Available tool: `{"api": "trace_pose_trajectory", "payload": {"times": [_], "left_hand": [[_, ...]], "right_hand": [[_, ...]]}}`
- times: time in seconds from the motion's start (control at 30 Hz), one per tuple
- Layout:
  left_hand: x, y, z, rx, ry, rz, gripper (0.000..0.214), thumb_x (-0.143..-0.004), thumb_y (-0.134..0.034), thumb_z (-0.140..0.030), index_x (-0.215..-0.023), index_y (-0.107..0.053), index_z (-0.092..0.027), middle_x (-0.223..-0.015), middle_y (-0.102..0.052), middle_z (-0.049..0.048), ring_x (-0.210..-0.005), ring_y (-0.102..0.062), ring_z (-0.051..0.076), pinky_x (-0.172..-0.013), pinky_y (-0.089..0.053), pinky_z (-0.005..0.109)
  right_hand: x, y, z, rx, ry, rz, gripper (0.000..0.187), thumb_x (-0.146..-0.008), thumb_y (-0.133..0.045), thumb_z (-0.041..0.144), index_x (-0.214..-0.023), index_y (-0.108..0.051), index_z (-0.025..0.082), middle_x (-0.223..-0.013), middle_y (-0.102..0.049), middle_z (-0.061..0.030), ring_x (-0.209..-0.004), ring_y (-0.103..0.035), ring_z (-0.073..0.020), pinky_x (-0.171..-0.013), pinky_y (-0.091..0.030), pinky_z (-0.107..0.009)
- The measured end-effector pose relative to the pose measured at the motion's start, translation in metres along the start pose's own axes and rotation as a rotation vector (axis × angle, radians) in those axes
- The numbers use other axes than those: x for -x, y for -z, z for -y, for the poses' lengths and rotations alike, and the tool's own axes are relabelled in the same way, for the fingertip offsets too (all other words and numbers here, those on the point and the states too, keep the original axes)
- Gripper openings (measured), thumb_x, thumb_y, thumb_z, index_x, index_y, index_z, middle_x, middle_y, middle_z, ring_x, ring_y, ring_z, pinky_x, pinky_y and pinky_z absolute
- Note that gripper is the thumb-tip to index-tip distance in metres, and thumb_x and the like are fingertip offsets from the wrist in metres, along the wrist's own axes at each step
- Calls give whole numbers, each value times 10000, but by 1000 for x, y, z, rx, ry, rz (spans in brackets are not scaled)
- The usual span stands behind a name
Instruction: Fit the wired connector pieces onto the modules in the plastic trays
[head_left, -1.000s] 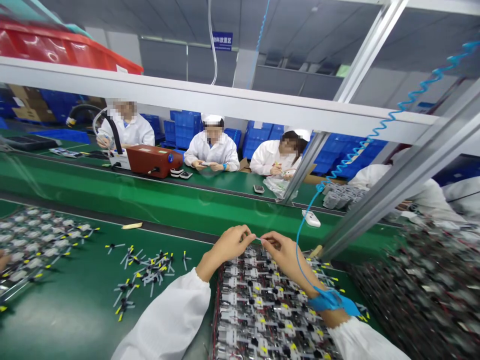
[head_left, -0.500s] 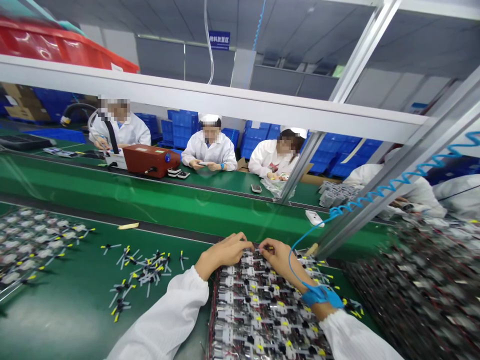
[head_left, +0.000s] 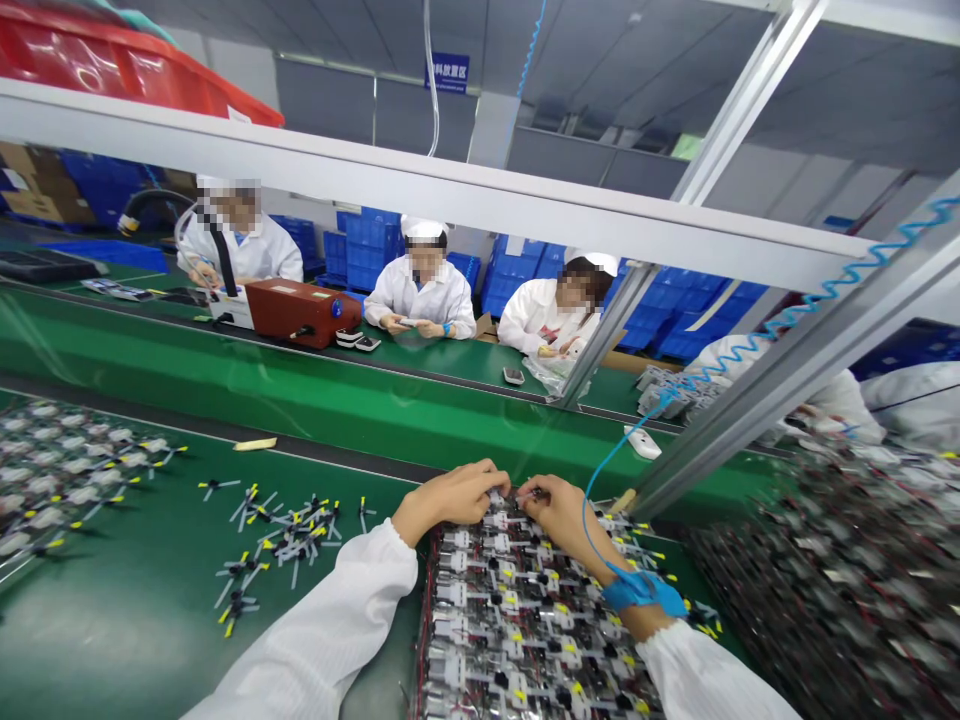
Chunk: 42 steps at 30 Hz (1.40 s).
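Observation:
My left hand (head_left: 454, 495) and my right hand (head_left: 559, 510) meet at the far end of a flat batch of small electronic parts (head_left: 517, 620) with white bodies, black knobs and yellow tags. Both hands have curled fingers pressed down on the parts at the batch's far edge. What the fingertips pinch is too small to name. A blue wrist strap (head_left: 641, 592) sits on my right wrist, and its coiled blue cord (head_left: 750, 345) runs up to the right.
Loose parts with yellow tips (head_left: 277, 545) lie scattered on the green mat at left, beside another batch (head_left: 60, 480). A dark pile of parts (head_left: 825, 580) fills the right. Beyond the green conveyor (head_left: 300, 395), several people in white coats sit behind a red box (head_left: 300, 312).
Both hands have come down from just above the batch onto its far edge, fingers curling tighter. The blue cord has swung.

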<state>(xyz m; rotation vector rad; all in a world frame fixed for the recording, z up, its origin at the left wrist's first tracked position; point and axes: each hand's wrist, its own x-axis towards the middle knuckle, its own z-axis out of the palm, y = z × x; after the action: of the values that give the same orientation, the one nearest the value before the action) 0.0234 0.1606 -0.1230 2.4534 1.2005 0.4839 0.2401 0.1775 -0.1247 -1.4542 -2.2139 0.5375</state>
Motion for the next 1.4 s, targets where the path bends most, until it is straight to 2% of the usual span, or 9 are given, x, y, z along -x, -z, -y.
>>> {"api": "trace_pose_trajectory", "payload": {"times": [0.23,0.4,0.5,0.67,1.4], "left_hand": [[-3,3,10,131,-71,-55,139,-886,-581,-292,-1007,-599,-226,-951,-585,10,-874,-584,179,-797,-426,258],[-5,-2,15,163,-50,-61,239,-851,-630,-251,-1086,-610,-220,-956,-648,10,-862,-622,171,-732,-439,231],[-5,-4,16,162,-39,-72,325,-828,-651,-259,-1149,-637,-209,-992,-662,35,-897,-634,193,-767,-450,250],[-6,-4,17,149,-53,-77,274,-816,-656,-257,-1081,-708,-210,-983,-658,47,-934,-634,213,-818,-449,270],[-5,-5,16,167,-39,-85,280,-806,-663,-264,-1076,-716,-211,-972,-643,42,-926,-630,205,-824,-454,261]], "right_hand": [[-7,-3,8,-45,47,-10,232,-779,-525,306,-838,-727,210,-809,-679,-39,-717,-613,-200,-678,-452,-282],[-8,-9,9,-58,49,2,240,-772,-533,313,-847,-736,208,-806,-683,-41,-725,-618,-208,-702,-451,-290],[-7,-8,9,-58,31,13,248,-776,-535,314,-853,-743,204,-822,-693,-50,-748,-627,-216,-707,-449,-292],[-6,-5,13,-67,13,47,253,-781,-537,303,-866,-751,198,-850,-712,-56,-764,-631,-218,-711,-460,-290],[-5,-8,14,-94,-40,49,242,-772,-520,281,-833,-735,188,-842,-716,-63,-748,-633,-211,-709,-452,-284]]}}
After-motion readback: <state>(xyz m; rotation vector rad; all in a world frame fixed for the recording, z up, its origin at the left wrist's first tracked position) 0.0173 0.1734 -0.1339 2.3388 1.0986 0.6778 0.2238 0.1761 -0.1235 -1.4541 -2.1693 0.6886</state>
